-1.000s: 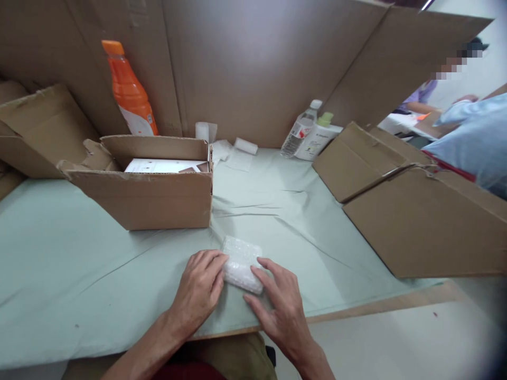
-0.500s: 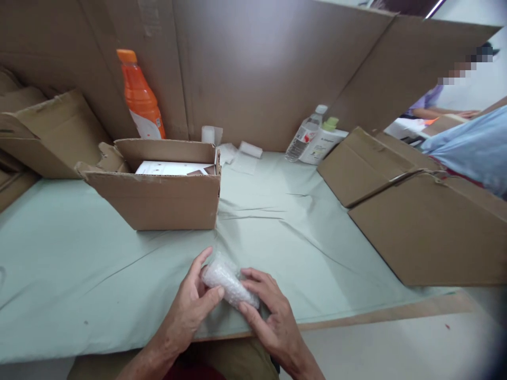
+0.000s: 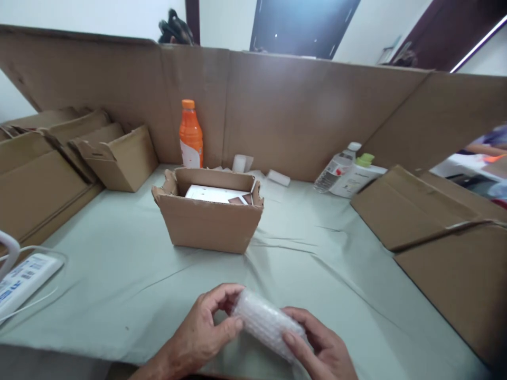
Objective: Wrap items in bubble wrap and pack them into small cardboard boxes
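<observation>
A roll-shaped bundle of bubble wrap [image 3: 267, 322] lies between my two hands near the table's front edge; what is inside it cannot be made out. My left hand [image 3: 209, 322] grips its left end, fingers behind and thumb in front. Around the right end, my right hand [image 3: 317, 343] is closed, its thumb pressed on the near side. Beyond my hands stands an open cardboard box [image 3: 209, 224] with a white box [image 3: 208, 193] inside.
An orange bottle [image 3: 190, 134], a clear bottle [image 3: 336, 168] and a white bottle with green cap [image 3: 356, 177] stand by the cardboard partition [image 3: 317, 116]. Cardboard boxes [image 3: 439, 211] flank the right; more boxes [image 3: 122, 158] and a white power strip [image 3: 27, 279] are left.
My view has swung left and up, bringing the power strip and left boxes into sight. Both hands still hold the bubble-wrap bundle, which now appears longer and closer.
</observation>
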A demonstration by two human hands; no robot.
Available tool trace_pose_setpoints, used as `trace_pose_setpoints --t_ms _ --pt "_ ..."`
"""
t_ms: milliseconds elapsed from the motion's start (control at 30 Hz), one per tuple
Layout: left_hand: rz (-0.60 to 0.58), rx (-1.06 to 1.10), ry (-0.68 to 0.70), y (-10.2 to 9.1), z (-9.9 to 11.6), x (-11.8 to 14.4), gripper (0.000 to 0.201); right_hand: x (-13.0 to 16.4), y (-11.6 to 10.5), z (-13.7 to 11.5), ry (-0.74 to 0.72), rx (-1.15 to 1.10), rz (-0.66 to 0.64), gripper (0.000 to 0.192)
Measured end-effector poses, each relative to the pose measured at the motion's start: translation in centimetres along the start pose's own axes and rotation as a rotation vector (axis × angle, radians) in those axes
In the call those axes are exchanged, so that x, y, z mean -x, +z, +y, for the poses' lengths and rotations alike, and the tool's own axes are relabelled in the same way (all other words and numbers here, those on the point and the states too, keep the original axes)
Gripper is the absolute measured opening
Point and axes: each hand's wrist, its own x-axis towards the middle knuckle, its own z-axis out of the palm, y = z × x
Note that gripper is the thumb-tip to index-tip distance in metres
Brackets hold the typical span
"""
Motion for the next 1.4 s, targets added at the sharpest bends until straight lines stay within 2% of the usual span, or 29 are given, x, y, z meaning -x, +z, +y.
trace_pose_setpoints --t_ms 67,200,300,367,433,533,667,767,867,967,1133,1200,1267,1400 --pt "0.102 -0.031 0.041 -2.1 0.4 -0.1 0.034 -0.8 -1.3 -0.9 -0.025 0.040 0.077 0.031" --pt "0.547 -0.022 0.122 -6.9 1.2 -0.9 0.034 -3.0 -4.5 -3.5 -0.183 0.164 0.280 0.030" --pt "0.831 -0.004 0.157 -10.3 1.3 -2.3 0.044 -5.5 -5.7 -7.3 -0.343 0.275 0.388 0.029" --pt "0.906 -0.027 0.190 -11.7 1.1 -3.6 0.048 -7.7 -5.4 -10.8 -0.450 0.376 0.406 0.029" --pt "0.889 -0.064 0.236 -12.4 0.5 -5.1 0.050 -10.4 -4.3 -14.3 -0.576 0.468 0.374 0.029" --pt "0.794 -0.110 0.273 -12.2 -0.6 -6.6 0.050 -14.9 -1.4 -18.7 -0.705 0.542 0.180 0.027" --pt "0.731 -0.182 0.275 -11.5 -1.9 -6.9 0.055 -20.3 3.3 -21.5 -0.768 0.704 -0.081 0.018" --pt "0.726 -0.225 0.301 -11.7 -2.3 -6.5 0.051 -23.4 6.3 -22.0 -0.944 0.971 -0.171 0.013" --pt "0.721 -0.229 0.338 -12.0 -2.5 -6.5 0.049 -25.2 8.3 -22.4 -1.109 1.199 -0.275 0.016" --pt "0.711 -0.226 0.347 -12.1 -2.6 -6.6 0.051 -25.8 9.5 -23.0 -1.238 1.273 -0.367 0.021" --pt "0.719 -0.224 0.335 -12.1 -2.6 -6.8 0.049 -25.9 11.8 -23.5 -1.342 1.282 -0.513 0.015" --pt "0.734 -0.221 0.314 -12.2 -2.5 -6.7 0.043 -26.3 12.7 -23.1 -1.355 1.277 -0.594 0.012" --pt "0.738 -0.223 0.308 -12.2 -2.4 -6.7 0.041 -26.9 13.1 -22.5 -1.307 1.235 -0.643 0.013" --pt "0.729 -0.236 0.346 -12.2 -2.3 -6.9 0.046 -27.5 12.2 -21.6 -1.149 1.028 -0.642 0.038"
